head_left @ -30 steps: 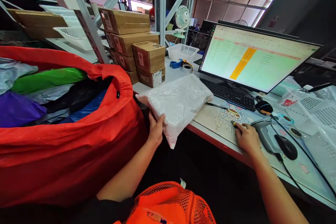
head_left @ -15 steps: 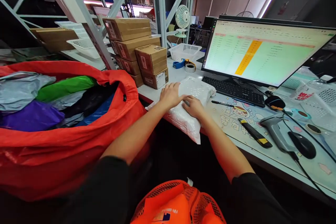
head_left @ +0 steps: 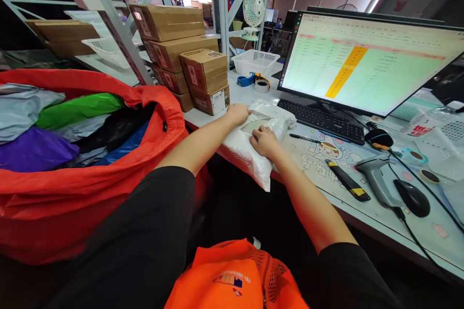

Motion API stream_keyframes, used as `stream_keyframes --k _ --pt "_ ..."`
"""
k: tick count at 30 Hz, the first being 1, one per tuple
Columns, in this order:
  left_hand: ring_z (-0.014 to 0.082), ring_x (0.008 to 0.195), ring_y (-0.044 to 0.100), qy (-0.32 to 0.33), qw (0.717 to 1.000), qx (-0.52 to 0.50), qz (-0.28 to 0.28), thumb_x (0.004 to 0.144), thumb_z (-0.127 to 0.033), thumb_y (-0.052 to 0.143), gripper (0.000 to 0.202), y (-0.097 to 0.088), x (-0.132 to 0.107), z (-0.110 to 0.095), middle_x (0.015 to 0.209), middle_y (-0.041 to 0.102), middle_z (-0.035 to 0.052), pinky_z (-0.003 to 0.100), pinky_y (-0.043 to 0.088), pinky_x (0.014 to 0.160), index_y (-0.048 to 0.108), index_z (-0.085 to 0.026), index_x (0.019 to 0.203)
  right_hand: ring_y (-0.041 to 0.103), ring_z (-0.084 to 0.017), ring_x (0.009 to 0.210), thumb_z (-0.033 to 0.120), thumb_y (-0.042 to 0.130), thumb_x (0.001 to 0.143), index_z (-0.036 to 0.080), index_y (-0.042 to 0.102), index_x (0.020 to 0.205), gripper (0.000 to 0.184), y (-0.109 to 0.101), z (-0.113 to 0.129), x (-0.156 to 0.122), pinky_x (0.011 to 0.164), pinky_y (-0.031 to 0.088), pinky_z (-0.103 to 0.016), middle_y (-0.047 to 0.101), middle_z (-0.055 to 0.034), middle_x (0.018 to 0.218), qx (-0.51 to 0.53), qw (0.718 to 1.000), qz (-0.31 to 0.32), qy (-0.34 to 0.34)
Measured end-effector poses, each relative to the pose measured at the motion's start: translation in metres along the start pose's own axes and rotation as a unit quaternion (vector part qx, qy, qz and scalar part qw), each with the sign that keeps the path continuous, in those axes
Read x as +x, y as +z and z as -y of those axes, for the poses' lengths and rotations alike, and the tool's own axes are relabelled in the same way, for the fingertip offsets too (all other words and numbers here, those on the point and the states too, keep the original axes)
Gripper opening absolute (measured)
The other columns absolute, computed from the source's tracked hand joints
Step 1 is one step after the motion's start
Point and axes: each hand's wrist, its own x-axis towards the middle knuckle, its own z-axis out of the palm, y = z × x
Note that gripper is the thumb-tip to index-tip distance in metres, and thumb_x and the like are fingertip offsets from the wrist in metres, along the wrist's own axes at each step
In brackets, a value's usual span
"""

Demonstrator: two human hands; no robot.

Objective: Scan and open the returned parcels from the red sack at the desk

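Observation:
A puffy white plastic parcel [head_left: 250,152] lies on the desk's front edge, with its near corner jutting out past the edge. My left hand [head_left: 238,114] is closed at the parcel's far left side and seems to grip its plastic film; the fingertips are partly hidden. Between my hands the film is creased and lifted, and a greyish patch shows there. My right hand [head_left: 266,142] rests on top of the parcel with bent, slightly spread fingers pressing on it.
Stacked cardboard boxes [head_left: 203,75] stand behind the parcel. At the left is a red sack [head_left: 170,120] of bagged parcels. To the right are a keyboard [head_left: 322,123], monitor [head_left: 362,67], pen [head_left: 304,138], box cutter [head_left: 348,181], scanner [head_left: 379,183] and mouse [head_left: 413,198]. Tape [head_left: 261,86] lies farther back.
My left hand has gone from lying flat on the parcel to a closed grip at its far left side. The hands have parted, and the film between them is now raised. The view has shifted slightly.

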Motion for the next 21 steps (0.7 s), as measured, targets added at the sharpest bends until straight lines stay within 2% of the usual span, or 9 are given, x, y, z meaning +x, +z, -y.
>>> stream_keyframes --k 4,6,8,9,11,13,16,19,21 --pt "0.0395 0.131 0.066 -0.036 0.999 0.021 -0.016 0.11 -0.058 0.04 0.067 -0.01 0.004 0.014 0.131 0.074 0.0293 0.046 0.049 0.111 0.077 -0.006 0.132 0.051 -0.034 0.133 0.035 0.048 0.108 0.02 0.074 0.102 0.031 -0.011 -0.009 -0.025 0.113 0.041 -0.05 0.065 -0.017 0.135 0.008 0.995 -0.083 -0.047" --pt "0.0399 0.131 0.065 -0.053 0.998 0.029 -0.029 0.111 -0.057 0.037 0.068 -0.018 0.002 0.03 0.133 0.073 0.0298 0.046 0.049 0.11 0.076 -0.006 0.133 0.058 -0.029 0.117 0.035 0.046 0.108 0.022 0.067 0.083 0.035 -0.019 -0.023 -0.056 0.108 0.041 -0.047 0.071 -0.0127 0.112 0.034 0.988 -0.123 -0.092" --pt "0.0414 0.132 0.065 -0.076 0.996 0.037 -0.04 0.111 -0.056 0.036 0.068 -0.027 0.0 0.052 0.136 0.071 0.031 0.047 0.049 0.109 0.076 -0.006 0.132 0.061 -0.023 0.09 0.037 0.041 0.111 0.024 0.055 0.07 0.044 -0.024 -0.042 -0.099 0.1 0.043 -0.045 0.065 -0.0064 0.082 0.066 0.982 -0.134 -0.114" --pt "0.0423 0.132 0.064 -0.089 0.994 0.04 -0.043 0.111 -0.056 0.036 0.067 -0.032 0.0 0.064 0.137 0.071 0.0315 0.048 0.049 0.109 0.076 -0.006 0.132 0.058 -0.021 0.08 0.039 0.04 0.111 0.024 0.051 0.067 0.048 -0.025 -0.054 -0.122 0.096 0.043 -0.045 0.061 -0.0039 0.074 0.081 0.98 -0.14 -0.114" --pt "0.0432 0.132 0.065 -0.113 0.992 0.044 -0.045 0.111 -0.055 0.036 0.065 -0.038 -0.001 0.084 0.137 0.07 0.0318 0.05 0.049 0.109 0.076 -0.007 0.131 0.056 -0.021 0.073 0.045 0.041 0.112 0.025 0.046 0.065 0.052 -0.025 -0.076 -0.166 0.085 0.045 -0.042 0.057 -0.0028 0.069 0.103 0.978 -0.161 -0.081" --pt "0.0432 0.131 0.065 -0.127 0.99 0.045 -0.042 0.11 -0.053 0.038 0.062 -0.04 0.0 0.094 0.137 0.07 0.0317 0.05 0.048 0.109 0.075 -0.007 0.13 0.051 -0.021 0.064 0.052 0.042 0.111 0.027 0.041 0.06 0.057 -0.024 -0.093 -0.197 0.075 0.044 -0.041 0.051 -0.0019 0.06 0.106 0.976 -0.189 -0.002" --pt "0.0437 0.132 0.063 -0.124 0.99 0.046 -0.046 0.109 -0.051 0.042 0.06 -0.038 -0.002 0.085 0.137 0.069 0.0321 0.049 0.047 0.11 0.071 -0.005 0.134 0.06 -0.023 0.068 0.057 0.048 0.107 0.028 0.054 0.068 0.049 -0.025 -0.098 -0.21 0.071 0.048 -0.04 0.062 -0.0041 0.066 0.139 0.965 -0.21 0.073" --pt "0.0433 0.142 0.054 -0.087 0.99 0.038 -0.107 0.107 -0.045 0.049 0.059 -0.039 -0.018 0.063 0.149 0.061 0.031 0.051 0.039 0.118 0.059 -0.006 0.15 0.07 -0.025 0.082 0.05 0.056 0.105 0.027 0.065 0.086 0.031 -0.035 -0.073 -0.197 0.078 0.054 -0.039 0.073 -0.0064 0.084 0.186 0.945 -0.263 0.055" --pt "0.04 0.144 0.052 -0.006 0.991 0.014 -0.135 0.104 -0.042 0.056 0.06 -0.041 -0.042 0.052 0.153 0.059 0.0266 0.049 0.035 0.122 0.055 -0.009 0.154 0.071 -0.026 0.088 0.045 0.058 0.105 0.027 0.066 0.093 0.023 -0.042 -0.047 -0.183 0.082 0.057 -0.04 0.075 -0.0071 0.09 0.205 0.934 -0.293 0.018"
